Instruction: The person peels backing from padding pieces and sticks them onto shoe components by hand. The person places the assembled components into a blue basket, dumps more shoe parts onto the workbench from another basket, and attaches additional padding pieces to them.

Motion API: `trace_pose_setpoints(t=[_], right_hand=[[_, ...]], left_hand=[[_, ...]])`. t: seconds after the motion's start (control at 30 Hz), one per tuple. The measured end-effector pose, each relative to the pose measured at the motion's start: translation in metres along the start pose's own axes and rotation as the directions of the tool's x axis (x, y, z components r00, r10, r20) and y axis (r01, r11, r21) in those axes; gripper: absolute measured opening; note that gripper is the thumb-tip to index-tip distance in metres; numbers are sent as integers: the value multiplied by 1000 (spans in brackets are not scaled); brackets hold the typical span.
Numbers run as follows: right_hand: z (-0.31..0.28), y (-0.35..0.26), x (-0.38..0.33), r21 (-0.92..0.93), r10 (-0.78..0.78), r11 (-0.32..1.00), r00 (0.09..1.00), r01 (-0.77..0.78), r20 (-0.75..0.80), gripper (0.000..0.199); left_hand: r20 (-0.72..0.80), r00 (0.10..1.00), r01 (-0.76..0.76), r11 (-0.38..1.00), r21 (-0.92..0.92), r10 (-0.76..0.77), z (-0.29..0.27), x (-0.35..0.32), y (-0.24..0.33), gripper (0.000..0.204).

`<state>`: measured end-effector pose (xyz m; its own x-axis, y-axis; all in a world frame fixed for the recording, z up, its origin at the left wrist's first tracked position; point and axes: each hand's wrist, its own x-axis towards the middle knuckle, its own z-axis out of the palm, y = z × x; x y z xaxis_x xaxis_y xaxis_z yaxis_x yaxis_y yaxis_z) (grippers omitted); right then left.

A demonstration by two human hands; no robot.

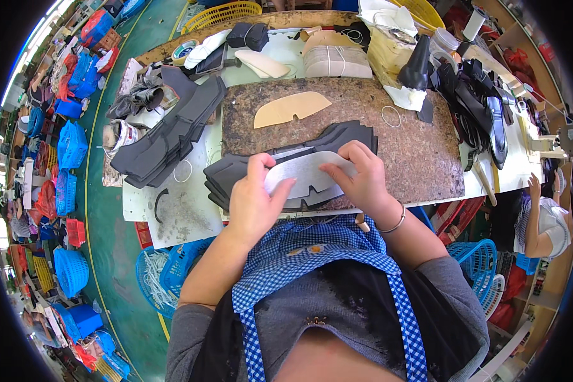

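My left hand (256, 198) and my right hand (364, 177) grip a pale grey curved, notched piece (309, 170) by its two ends, thumbs on its near face. Directly beneath it lies a stack of black shaped pieces (349, 135), at the near edge of a worn, speckled brown board (420, 162). A tan half-moon piece with a small notch (291, 109) rests flat on the board beyond the stack. More black cut pieces (172, 130) are heaped to the left of the board. What my curled fingers touch behind the pale piece is hidden.
A tied bundle of beige pieces (337, 62), a black cone-shaped object (416, 67) and a tape roll (184, 51) stand at the back. Black shoes (495, 130) lie right. Blue baskets (474, 267) sit below the table. Another person (544, 219) works at far right.
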<state>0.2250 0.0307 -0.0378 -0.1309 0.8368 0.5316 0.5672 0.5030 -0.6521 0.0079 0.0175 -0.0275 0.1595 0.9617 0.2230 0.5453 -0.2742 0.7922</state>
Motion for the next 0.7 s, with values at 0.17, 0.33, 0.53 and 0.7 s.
trace_pose_setpoints(t=[0.17, 0.33, 0.53, 0.7], right_hand=[[5, 10, -2, -265, -68, 960, 994, 88, 83, 28], [7, -2, -1, -248, -341, 894, 926, 373, 163, 48], [11, 12, 7, 182, -350, 937, 819, 300, 455, 43], [45, 9, 81, 60, -178, 984, 892, 168, 415, 24]], left_hand=[[108, 994, -24, 942, 336, -13, 13, 4, -10, 42], [100, 994, 16, 942, 334, -52, 12, 1, -10, 42], [-20, 922, 310, 708, 635, -386, -57, 22, -14, 44], [-440, 885, 215, 707, 674, 151, -123, 63, -112, 42]])
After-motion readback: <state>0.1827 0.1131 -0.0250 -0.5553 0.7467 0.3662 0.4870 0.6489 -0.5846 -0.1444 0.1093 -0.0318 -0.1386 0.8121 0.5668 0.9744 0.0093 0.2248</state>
